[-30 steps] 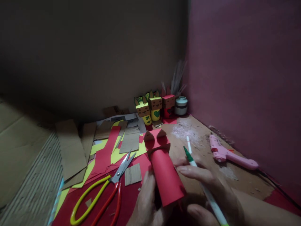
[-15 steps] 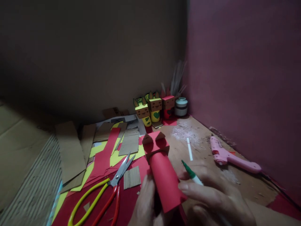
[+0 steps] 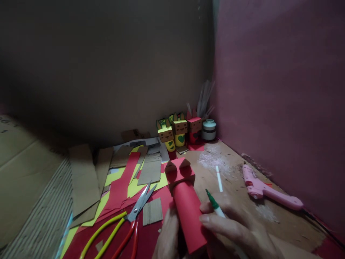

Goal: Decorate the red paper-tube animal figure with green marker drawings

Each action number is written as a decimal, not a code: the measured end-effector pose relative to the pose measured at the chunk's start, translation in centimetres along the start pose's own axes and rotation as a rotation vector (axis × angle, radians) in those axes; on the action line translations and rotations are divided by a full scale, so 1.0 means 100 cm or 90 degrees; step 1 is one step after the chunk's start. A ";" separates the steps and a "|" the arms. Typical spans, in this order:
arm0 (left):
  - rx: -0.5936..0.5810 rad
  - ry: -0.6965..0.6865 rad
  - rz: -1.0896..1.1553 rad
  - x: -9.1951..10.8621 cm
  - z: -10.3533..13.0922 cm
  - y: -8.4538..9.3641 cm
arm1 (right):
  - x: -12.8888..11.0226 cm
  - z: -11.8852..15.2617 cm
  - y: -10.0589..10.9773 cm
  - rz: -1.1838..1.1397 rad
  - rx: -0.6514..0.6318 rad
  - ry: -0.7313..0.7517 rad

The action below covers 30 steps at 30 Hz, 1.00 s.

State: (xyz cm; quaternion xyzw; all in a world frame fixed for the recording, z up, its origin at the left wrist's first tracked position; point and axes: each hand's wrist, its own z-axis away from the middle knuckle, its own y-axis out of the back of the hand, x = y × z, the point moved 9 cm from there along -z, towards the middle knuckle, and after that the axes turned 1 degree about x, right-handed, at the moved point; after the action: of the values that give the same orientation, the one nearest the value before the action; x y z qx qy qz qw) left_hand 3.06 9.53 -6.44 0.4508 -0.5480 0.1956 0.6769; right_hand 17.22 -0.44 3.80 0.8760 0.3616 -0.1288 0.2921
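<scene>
A red paper figure (image 3: 188, 216) with a tube body, a boxy head and two cardboard ears tilts away from me at the front of the table. Along its left side my left hand (image 3: 168, 232) is wrapped round the tube, its fingers partly hidden beneath. My right hand (image 3: 234, 225) grips a green-tipped marker (image 3: 215, 203), uncapped, with the tip pointing up and left. Fingertips of that hand also rest against the tube's right side. Scissors (image 3: 134, 214) with one yellow and one red handle lie partly spread to the left, beside a small cardboard square (image 3: 152, 211).
Several finished-looking box-headed figures (image 3: 180, 131) stand at the back by a pale lidded jar (image 3: 208, 129). A pink glue gun (image 3: 269, 192) lies at right, its cord trailing off. Cardboard strips (image 3: 83, 180) and red and yellow paper (image 3: 118, 189) cover the left. A white stick (image 3: 219, 178) lies centre-right.
The whole view has shifted slightly, so the table sits lower. My right hand and marker have moved a little left, closer to the tube. Both holds are unchanged.
</scene>
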 end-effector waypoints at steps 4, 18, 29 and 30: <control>-0.014 -0.040 -0.006 0.002 0.002 0.000 | -0.003 -0.003 -0.001 -0.001 -0.035 0.056; -0.003 -0.130 0.013 0.044 0.006 -0.009 | -0.004 -0.008 -0.001 -0.035 -0.100 0.075; 0.097 -0.205 0.028 0.043 0.010 -0.003 | -0.026 -0.027 0.001 -0.101 -0.047 0.229; 0.101 -0.208 0.027 0.045 0.010 -0.002 | -0.026 -0.026 0.000 -0.101 -0.055 0.239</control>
State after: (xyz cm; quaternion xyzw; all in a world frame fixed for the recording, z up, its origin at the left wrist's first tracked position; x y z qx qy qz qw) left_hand 4.13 7.59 -2.44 0.5172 -0.6429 0.1766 0.5367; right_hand 15.41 -0.35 7.03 0.8400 0.4828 0.0295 0.2458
